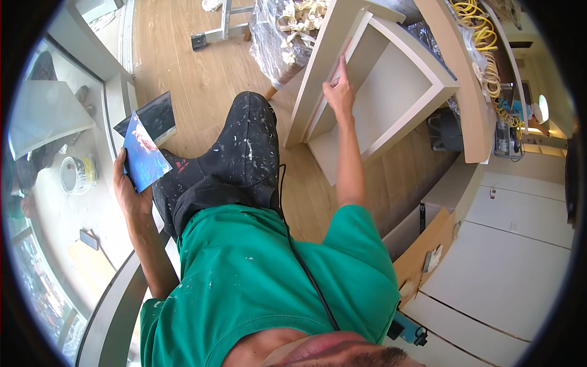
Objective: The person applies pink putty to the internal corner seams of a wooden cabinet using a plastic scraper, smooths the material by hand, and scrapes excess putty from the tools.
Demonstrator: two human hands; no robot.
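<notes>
My left hand (137, 194) is closed around a thin, flat blue card (148, 160) with a pinkish picture near its top, held over my left thigh. The thumb lies along its left edge. My right hand (340, 92) reaches forward to a beige, box-shaped drawer or cabinet frame (400, 142) tilted in front of me. Its index finger is stretched along the inner side of the frame's left board, beside a pale strip with a reddish line. The other fingers are partly curled, with nothing visible in them.
A dark flat panel (158, 116) leans beyond my left knee. Ahead, a plastic-wrapped seat (275, 46) carries crumpled cream scraps. A coiled yellow hose (474, 24) lies at the far right. White cabinet doors (507, 244) stand right; glass (46, 171) lines the left, with a bucket (78, 175) behind it.
</notes>
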